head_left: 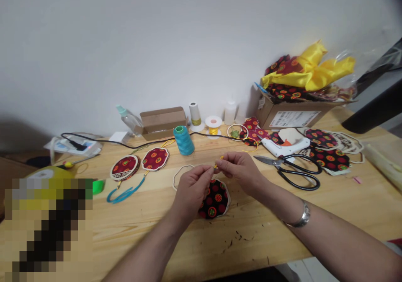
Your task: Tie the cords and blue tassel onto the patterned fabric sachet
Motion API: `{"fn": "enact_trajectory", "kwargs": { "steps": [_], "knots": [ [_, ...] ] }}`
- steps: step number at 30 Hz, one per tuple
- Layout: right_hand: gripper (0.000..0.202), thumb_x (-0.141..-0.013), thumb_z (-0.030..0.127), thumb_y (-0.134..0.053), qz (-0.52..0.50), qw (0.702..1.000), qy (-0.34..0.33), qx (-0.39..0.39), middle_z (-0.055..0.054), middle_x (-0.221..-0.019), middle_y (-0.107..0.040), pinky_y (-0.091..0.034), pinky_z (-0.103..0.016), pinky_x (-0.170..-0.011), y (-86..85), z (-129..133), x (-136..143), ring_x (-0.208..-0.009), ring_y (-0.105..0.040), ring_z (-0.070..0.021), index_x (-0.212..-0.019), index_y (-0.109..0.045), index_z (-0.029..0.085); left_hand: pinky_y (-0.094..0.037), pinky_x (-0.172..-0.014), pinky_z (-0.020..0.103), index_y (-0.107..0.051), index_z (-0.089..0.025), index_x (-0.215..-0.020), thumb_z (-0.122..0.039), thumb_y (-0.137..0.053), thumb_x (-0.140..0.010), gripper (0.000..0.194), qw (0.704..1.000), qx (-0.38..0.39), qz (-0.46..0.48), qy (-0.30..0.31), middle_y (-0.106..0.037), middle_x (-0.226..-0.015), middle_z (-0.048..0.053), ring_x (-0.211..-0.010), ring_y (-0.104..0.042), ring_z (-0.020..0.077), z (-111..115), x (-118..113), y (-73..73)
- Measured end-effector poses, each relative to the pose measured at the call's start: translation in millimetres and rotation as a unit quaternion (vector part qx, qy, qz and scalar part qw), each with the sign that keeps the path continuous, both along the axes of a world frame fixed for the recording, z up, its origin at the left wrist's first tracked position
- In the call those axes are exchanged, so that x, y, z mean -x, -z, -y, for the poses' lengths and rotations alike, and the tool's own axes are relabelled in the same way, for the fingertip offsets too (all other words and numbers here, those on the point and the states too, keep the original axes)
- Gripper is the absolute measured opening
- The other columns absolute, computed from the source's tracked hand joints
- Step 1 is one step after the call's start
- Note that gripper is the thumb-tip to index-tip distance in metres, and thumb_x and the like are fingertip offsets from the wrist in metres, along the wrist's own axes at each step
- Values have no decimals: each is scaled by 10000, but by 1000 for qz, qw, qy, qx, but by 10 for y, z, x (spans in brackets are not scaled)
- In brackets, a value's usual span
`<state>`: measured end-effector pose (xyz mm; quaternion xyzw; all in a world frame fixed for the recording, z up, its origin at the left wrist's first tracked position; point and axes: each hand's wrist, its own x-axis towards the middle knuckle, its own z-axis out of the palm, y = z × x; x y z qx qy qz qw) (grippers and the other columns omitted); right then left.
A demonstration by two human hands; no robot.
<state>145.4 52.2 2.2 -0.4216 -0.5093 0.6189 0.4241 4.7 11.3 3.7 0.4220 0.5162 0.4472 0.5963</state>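
My left hand [196,185] and my right hand [237,171] meet at mid-table, fingertips pinched close together. Between them is a short piece of yellow cord [220,161], its end poking up past the right fingertips. Just below lies a scalloped piece of black fabric with red flowers [218,198] and a pale rim, partly covered by my left hand. A bare scalloped frame [177,177] shows behind the left hand. To the right rest large black-handled scissors [290,166], blades pointing left.
Two red fabric ornaments, one round [124,166] and one scalloped [155,159], lie left with blue cords. A teal thread cone [184,141], yellow cord spool [213,126] and white glue gun [284,146] stand behind. A cardboard box [270,112] holds fabric. A black cable [141,142] crosses the table.
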Motion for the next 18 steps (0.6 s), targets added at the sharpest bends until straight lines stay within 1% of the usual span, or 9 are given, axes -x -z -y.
{"fn": "enact_trajectory", "kwargs": {
  "steps": [3, 6, 8, 11, 15, 18],
  "knots": [
    [278, -679, 375, -651, 16, 1000, 9, -12, 45, -456, -471, -248, -227, -450, 5, -12, -19, -446, -346, -65, -551, -545, 152, -184, -375, 178, -675, -144, -870, -400, -594, -760, 290, 1000, 5, -4, 9, -287, -438, -93, -376, -217, 44, 12, -1, -11],
    [263, -678, 363, -642, 44, 998, 34, -26, 57, -445, -432, -231, -226, -439, 15, -25, -32, -442, -319, -66, -548, -531, 163, -228, -374, 189, -681, -155, -841, -391, -586, -761, 266, 999, -20, -51, 5, -322, -424, -84, -369, -246, 56, 20, 4, -15],
    [243, -670, 348, -644, 64, 996, 50, -34, 57, -457, -430, -230, -226, -437, 15, -34, -37, -448, -315, -68, -551, -533, 167, -240, -370, 195, -682, -163, -795, -386, -583, -758, 246, 996, -38, -80, 3, -344, -411, -76, -364, -266, 64, 21, 9, -16],
    [243, -653, 337, -650, 77, 995, 51, -34, 52, -476, -438, -241, -229, -443, 10, -51, -44, -457, -323, -71, -534, -520, 169, -230, -369, 195, -673, -170, -739, -388, -575, -760, 240, 994, -43, -98, 10, -357, -403, -72, -364, -282, 67, 15, 18, -12],
    [248, -662, 341, -637, 78, 995, 47, -43, 55, -483, -415, -253, -235, -461, 8, -67, -55, -465, -316, -74, -536, -507, 171, -214, -377, 182, -663, -172, -746, -397, -566, -770, 247, 996, -32, -81, 23, -348, -415, -81, -372, -277, 55, 8, 19, -5],
    [253, -679, 343, -629, 104, 989, 56, -86, 51, -503, -405, -260, -237, -477, 7, -67, -63, -486, -319, -79, -543, -504, 171, -207, -367, 177, -658, -159, -793, -397, -557, -785, 258, 998, -19, -56, 25, -327, -419, -92, -354, -251, 41, 13, 6, -1]
  ]
}}
